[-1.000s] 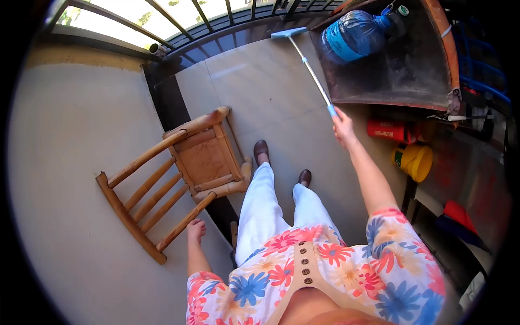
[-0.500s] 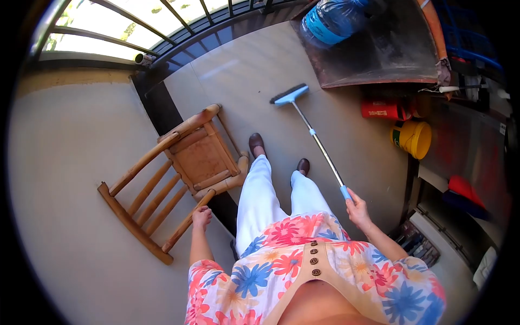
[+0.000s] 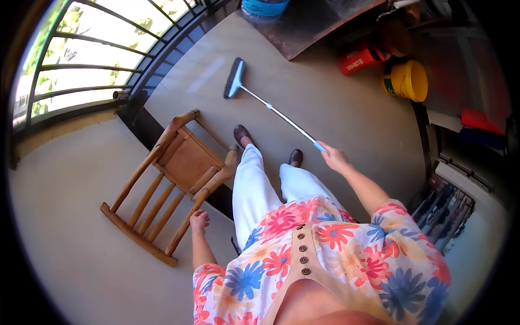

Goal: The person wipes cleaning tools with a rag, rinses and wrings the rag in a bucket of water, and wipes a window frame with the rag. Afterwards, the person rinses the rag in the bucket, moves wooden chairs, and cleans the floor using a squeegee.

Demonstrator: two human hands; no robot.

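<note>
Pale floor (image 3: 368, 130) fills the middle; light wall (image 3: 70, 216) along the left. Barred railing (image 3: 89, 68) at upper left, bright daylight and greenery beyond. Dark-topped table (image 3: 319, 24) cut by the top edge, blue-banded container (image 3: 265, 7) on it, only partly in view.

Wooden chair (image 3: 189, 160) lies tipped in view against the wall side, slatted back toward lower left, just beside the person's left leg.

Broom (image 3: 269, 106), blue head and dark bristles, sits ahead of the feet between railing and table; metal handle slants down to the right hand (image 3: 333, 156), which grasps its blue end. Cannot tell how firmly the bristles press the floor.

Yellow bucket (image 3: 409, 81) at upper right, red container (image 3: 363, 58) beside it.

Left hand (image 3: 200, 221): fingers partly curled, beside the chair back; cannot tell whether it touches.
</note>
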